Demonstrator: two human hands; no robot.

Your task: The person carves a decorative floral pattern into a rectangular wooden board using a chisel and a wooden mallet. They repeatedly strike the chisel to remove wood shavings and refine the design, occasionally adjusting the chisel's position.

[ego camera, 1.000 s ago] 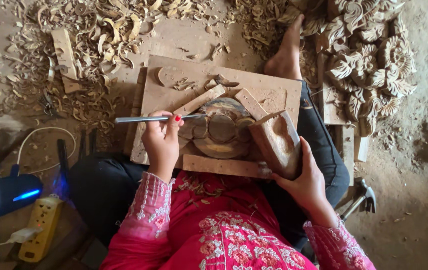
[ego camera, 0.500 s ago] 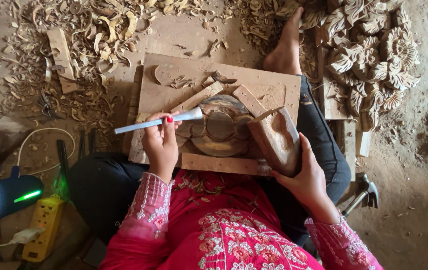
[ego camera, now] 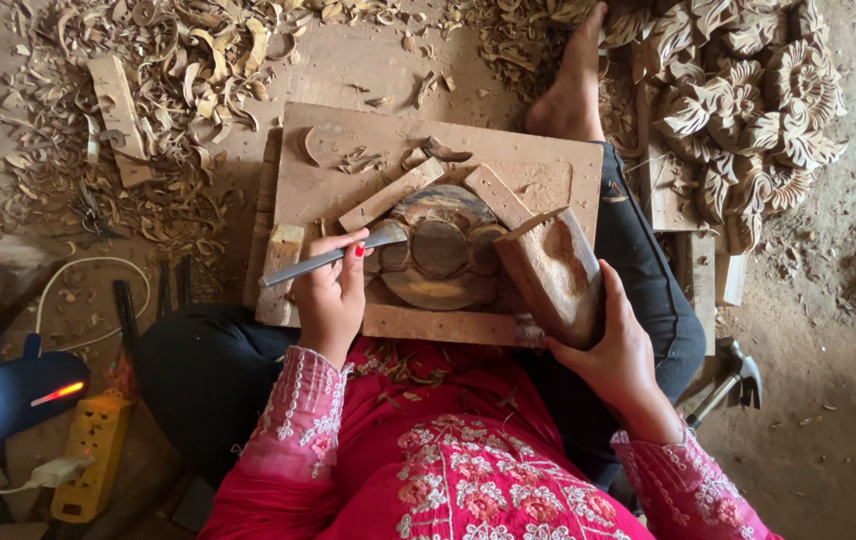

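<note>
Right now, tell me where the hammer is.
In the head view the hammer lies on the dirt floor at lower right, just beyond the person's right knee, below the stack of carved wooden flowers and right of the right hand holding the wooden mallet.

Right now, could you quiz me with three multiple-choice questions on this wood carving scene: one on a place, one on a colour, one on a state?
1. Where does the claw hammer lie?
A. on the carving board
B. on the ground by the person's right side
C. among the shavings at top left

2. What colour is the extension socket block?
A. yellow
B. white
C. green

3. What does the left hand hold?
A. nothing
B. a pencil
C. a metal gouge

Answers: 1 B, it rests on the dirt past the right knee. 2 A, its casing is yellow. 3 C, the fingers wrap its shaft, blade at the round carving; the right hand grips a wooden mallet.
</note>
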